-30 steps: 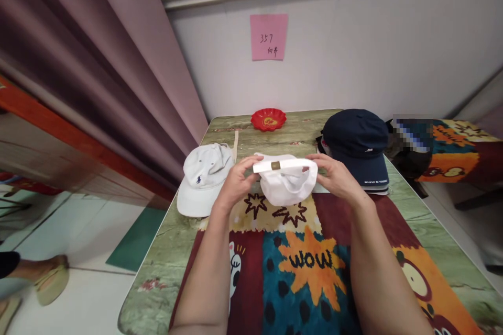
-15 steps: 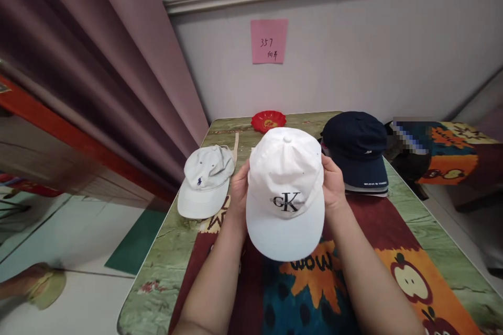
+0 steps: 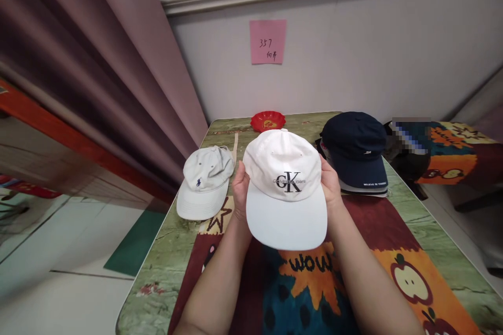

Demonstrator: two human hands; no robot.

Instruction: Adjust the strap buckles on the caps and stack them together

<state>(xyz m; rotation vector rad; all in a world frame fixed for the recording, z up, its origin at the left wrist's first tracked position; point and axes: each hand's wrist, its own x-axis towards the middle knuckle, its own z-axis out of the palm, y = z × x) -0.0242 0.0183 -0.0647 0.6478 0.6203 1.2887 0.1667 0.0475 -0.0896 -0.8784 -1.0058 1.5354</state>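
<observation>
A white baseball cap [image 3: 283,162] with a dark CK emblem is raised above the table, its brim facing me and tipped down. On its left side is my left hand [image 3: 240,191], thumb up against the crown and the other fingers hidden behind the cap. My right hand [image 3: 329,180] grips the right side, its fingertips also out of sight. A pale grey cap [image 3: 206,172] with a small blue logo lies on the table to the left. To the right, a navy cap [image 3: 356,146] tops a stack of caps.
A red scalloped dish [image 3: 268,121] stands at the table's back edge, below a pink note [image 3: 268,42] on the wall. A patterned cloth [image 3: 393,220] covers the wooden-look table [image 3: 153,261]. Purple curtains [image 3: 118,36] hang at the left.
The white cap has tilted, so its brim has come up and its emblem shows higher. Both hands stay at its sides. A person's foot at the lower left has gone from view.
</observation>
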